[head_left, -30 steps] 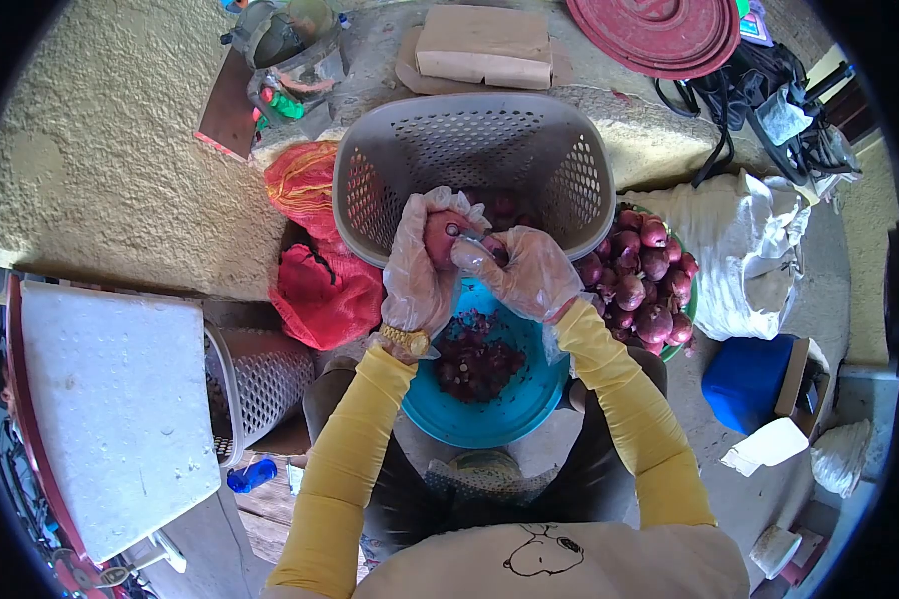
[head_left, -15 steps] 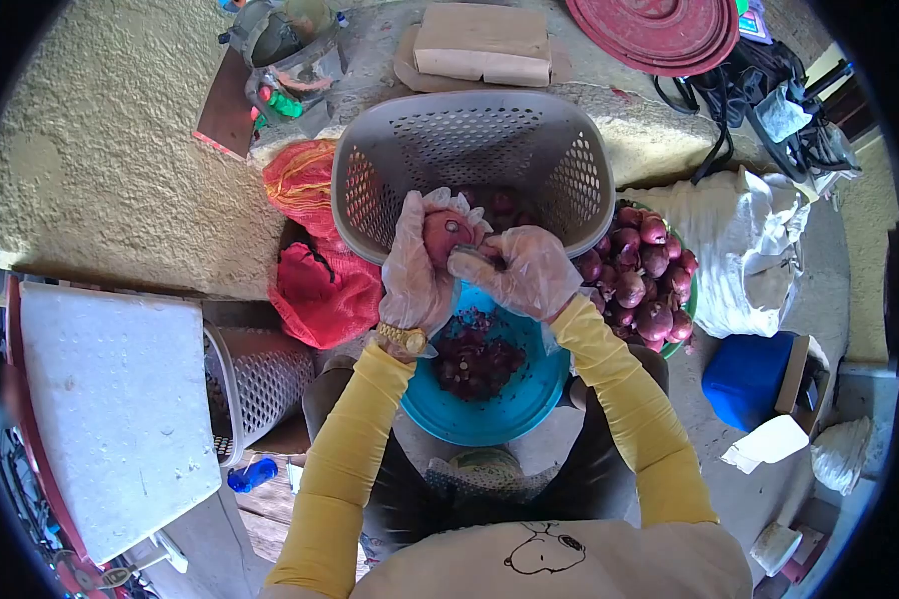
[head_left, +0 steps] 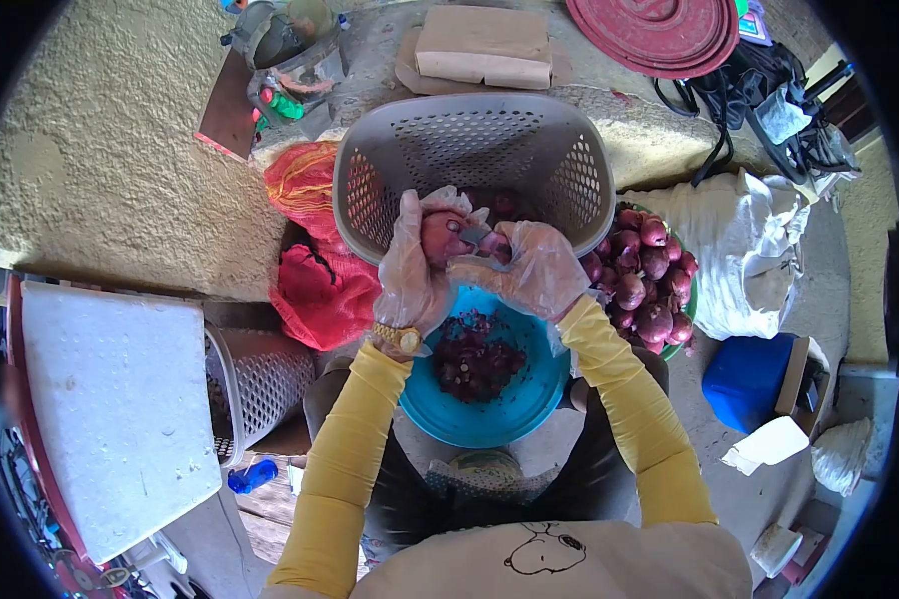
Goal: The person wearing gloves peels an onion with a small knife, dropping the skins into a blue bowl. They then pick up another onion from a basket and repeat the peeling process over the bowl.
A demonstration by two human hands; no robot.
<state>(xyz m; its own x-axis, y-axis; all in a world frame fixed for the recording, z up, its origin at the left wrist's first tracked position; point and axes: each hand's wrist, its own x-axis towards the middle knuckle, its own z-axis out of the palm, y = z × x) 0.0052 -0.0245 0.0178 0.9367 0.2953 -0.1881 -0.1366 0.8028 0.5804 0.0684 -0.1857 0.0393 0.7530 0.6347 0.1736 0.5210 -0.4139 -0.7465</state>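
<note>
My left hand [head_left: 410,272], in a clear plastic glove, is closed around a red onion [head_left: 443,240] above the near rim of the grey basket [head_left: 474,130]. Against the onion's right side works my gloved right hand [head_left: 537,268], its fingers closed on what looks like a small knife [head_left: 468,238], mostly hidden. A purplish piece of onion skin [head_left: 493,244] shows by the right fingertips. Below both hands, a turquoise basin [head_left: 484,424] holds dark red skins and scraps. A few onions lie inside the basket, partly covered by my hands.
A green-rimmed container of red onions [head_left: 654,285] stands right of the basket, beside a white sack [head_left: 744,250]. Red mesh bags [head_left: 320,290] lie on the left, near a white foam lid [head_left: 115,409] and another basket [head_left: 265,384]. A blue container [head_left: 749,379] sits farther right.
My right hand has turned slightly and moved a little right along the onion. A piece of skin now shows at its fingertips. My left hand keeps holding the onion.
</note>
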